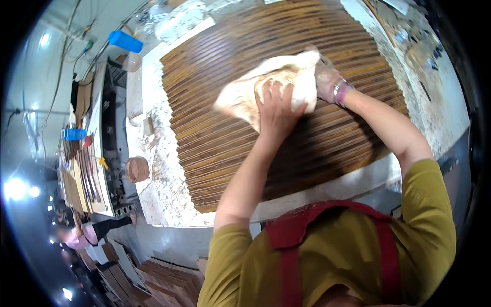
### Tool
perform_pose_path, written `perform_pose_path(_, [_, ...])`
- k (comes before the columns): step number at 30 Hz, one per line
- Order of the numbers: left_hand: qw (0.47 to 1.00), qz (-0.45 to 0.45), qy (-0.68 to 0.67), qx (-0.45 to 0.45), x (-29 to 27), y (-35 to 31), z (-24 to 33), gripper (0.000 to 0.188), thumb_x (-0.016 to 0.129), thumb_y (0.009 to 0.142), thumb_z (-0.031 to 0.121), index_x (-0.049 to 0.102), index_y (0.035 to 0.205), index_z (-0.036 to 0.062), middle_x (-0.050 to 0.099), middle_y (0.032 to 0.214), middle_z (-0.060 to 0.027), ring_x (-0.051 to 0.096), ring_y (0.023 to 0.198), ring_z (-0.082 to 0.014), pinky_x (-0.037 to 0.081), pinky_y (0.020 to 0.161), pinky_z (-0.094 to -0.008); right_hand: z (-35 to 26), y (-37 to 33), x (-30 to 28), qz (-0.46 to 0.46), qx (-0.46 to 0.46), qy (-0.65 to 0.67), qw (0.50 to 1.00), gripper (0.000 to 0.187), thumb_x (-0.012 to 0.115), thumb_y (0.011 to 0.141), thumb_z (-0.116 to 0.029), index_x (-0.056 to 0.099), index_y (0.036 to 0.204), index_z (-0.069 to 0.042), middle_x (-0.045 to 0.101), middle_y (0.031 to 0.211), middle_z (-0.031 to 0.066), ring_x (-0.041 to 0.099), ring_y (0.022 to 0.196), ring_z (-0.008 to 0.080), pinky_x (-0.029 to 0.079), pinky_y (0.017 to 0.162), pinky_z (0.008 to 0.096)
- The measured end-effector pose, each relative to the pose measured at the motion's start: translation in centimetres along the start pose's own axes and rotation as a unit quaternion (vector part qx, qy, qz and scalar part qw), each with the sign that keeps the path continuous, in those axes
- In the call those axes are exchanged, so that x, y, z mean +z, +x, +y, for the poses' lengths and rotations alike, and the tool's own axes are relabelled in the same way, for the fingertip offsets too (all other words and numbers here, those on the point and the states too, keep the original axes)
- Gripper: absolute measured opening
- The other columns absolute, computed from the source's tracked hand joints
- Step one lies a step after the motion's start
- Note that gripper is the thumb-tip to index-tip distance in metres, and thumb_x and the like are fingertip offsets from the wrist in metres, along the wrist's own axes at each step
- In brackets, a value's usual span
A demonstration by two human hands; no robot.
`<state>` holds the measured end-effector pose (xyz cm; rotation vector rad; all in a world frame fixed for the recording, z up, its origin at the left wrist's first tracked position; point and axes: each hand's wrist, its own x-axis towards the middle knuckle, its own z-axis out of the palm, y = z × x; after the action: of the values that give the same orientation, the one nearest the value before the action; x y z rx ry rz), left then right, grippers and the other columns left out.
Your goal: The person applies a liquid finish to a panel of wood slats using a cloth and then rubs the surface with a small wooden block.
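Note:
A large whitish cloth point(240, 97) with brown stains lies bunched over a wide brown ribbed wood panel point(220, 169). My left hand point(277, 112) is bare and rests on the cloth with its fingers spread apart. At the cloth's right edge, my right hand point(330, 84) wears a thin, stained glove with a pinkish cuff. Its fingers close on the cloth and are partly hidden by the folds. Dark, glossy grooves run across the panel, and its short ends look jagged.
Under the panel, the white worktable point(171, 217) is stained. On its left stand a round brown container point(137, 169) and a small block point(148, 126). A blue container point(125, 41) sits far left. Plastic clutter point(417, 48) lies far right. Another person point(84, 235) stands at lower left near stacked boards point(166, 281).

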<state>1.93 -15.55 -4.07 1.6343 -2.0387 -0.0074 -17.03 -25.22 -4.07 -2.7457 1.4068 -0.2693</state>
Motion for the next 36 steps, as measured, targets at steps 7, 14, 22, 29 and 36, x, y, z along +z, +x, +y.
perform_pose_path(7, [0.953,0.023,0.074,-0.292,-9.5,-8.2,-15.0,0.043,0.069,0.088,0.028,0.061,0.117,-0.002,0.061,0.115,-0.0238,0.059,0.108,-0.0341,0.045,0.096,-0.0483,-0.1,-0.3,-0.8,-0.002,-0.035,0.034,0.999,0.059,0.06,0.09,-0.038,0.044,0.142,-0.016,0.038,0.15,0.0084,0.031,0.141,0.0326,0.021,0.117,0.0501])
perform_pose_path(14, [0.98,0.153,-0.007,-0.128,-9.1,2.5,-10.3,0.054,0.072,0.085,0.024,0.052,0.127,-0.0048,0.059,0.12,-0.0264,0.056,0.115,-0.0387,0.045,0.099,-0.0463,-0.1,-0.1,-1.1,0.013,-0.056,0.037,0.998,0.06,0.063,0.087,-0.035,0.045,0.14,-0.015,0.041,0.146,0.0114,0.034,0.139,0.0356,0.024,0.115,0.0518])
perform_pose_path(22, [0.992,-0.092,0.015,-0.09,-0.8,5.9,-10.4,0.064,0.059,0.091,0.04,0.043,0.142,0.0041,0.048,0.141,-0.0179,0.041,0.133,-0.0332,0.022,0.114,-0.051,-0.6,0.2,-1.6,-0.028,-0.026,0.032,0.999,0.062,0.062,0.087,-0.041,0.043,0.142,-0.02,0.039,0.149,0.0097,0.033,0.14,0.0352,0.021,0.116,0.0501])
perform_pose_path(29, [0.952,0.179,-0.032,-0.246,-11.7,2.9,-27.6,0.049,0.051,0.099,0.02,0.043,0.135,-0.012,0.054,0.129,-0.0288,0.053,0.12,-0.0373,0.039,0.107,-0.043,-0.3,0.4,-1.2,-0.009,-0.036,0.034,0.999,0.061,0.059,0.09,-0.043,0.042,0.143,-0.019,0.038,0.15,0.01,0.032,0.14,0.0339,0.021,0.116,0.0517])
perform_pose_path(36, [0.997,0.004,0.035,0.065,3.8,14.9,-7.8,0.057,0.058,0.093,0.041,0.05,0.135,0.002,0.05,0.138,-0.02,0.047,0.128,-0.0335,0.038,0.107,-0.0457,-0.6,0.9,-1.6,-0.041,-0.039,-0.005,0.998,0.064,0.059,0.089,-0.046,0.041,0.144,-0.021,0.038,0.15,0.01,0.034,0.14,0.034,0.025,0.114,0.0529])
